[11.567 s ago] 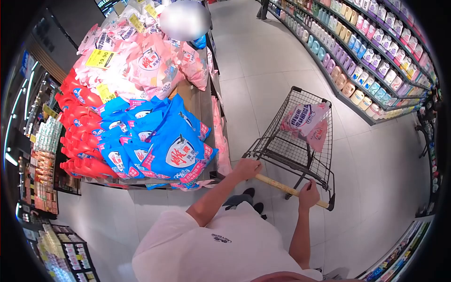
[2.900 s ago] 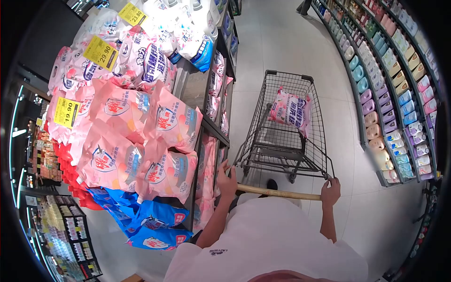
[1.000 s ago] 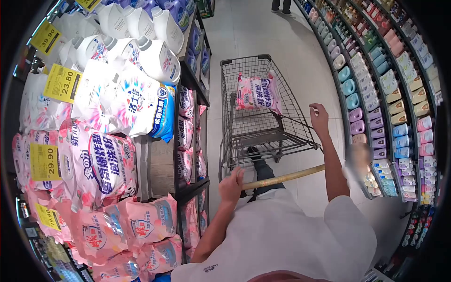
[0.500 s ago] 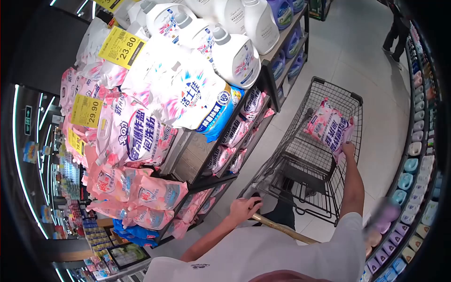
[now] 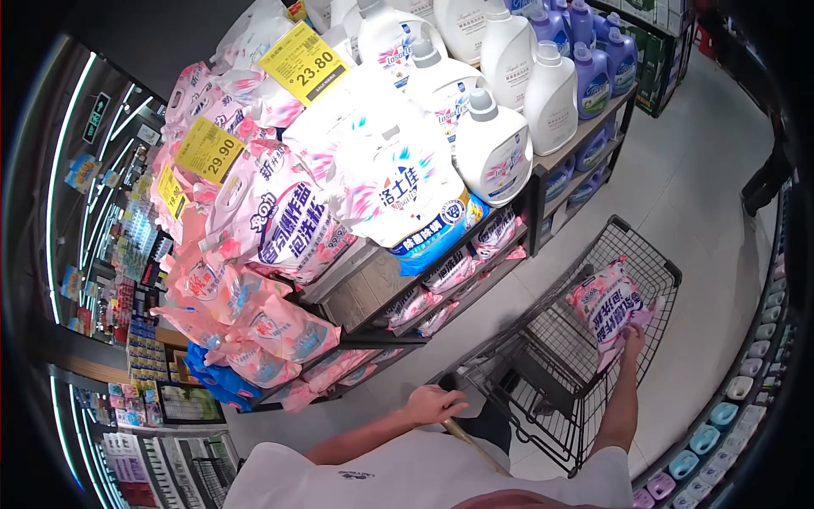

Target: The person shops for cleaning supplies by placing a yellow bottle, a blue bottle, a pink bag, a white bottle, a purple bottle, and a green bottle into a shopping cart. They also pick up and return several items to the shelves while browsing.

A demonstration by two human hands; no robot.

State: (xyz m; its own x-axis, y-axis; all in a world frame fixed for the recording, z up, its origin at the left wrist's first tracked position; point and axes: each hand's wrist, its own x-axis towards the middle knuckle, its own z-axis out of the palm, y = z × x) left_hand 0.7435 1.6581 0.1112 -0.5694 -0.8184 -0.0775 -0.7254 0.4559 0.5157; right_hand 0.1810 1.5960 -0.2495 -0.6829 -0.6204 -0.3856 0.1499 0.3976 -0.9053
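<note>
The cart (image 5: 543,373) stands at the right, with a pink and white bag with purple print (image 5: 604,310) lying in its basket. My right hand (image 5: 633,337) reaches into the basket, its fingers closed on the lower right edge of this bag. My left hand (image 5: 436,405) is at the lower middle, curled over the dark end of the cart's tan handle bar (image 5: 476,444). Its fingertips are partly hidden.
A shelf at the left holds pink bags (image 5: 284,327), a large white bag (image 5: 398,182), white bottles (image 5: 496,153) and purple bottles (image 5: 591,81). Yellow price tags (image 5: 303,62) hang above. Bottles line the right shelf (image 5: 705,439). A person's dark-clothed leg (image 5: 766,182) shows at upper right.
The view has shifted, so the shelf, cart and bag appear lower and farther right. My right hand still grips the bag, which sits more upright. The other person is nearer the right edge.
</note>
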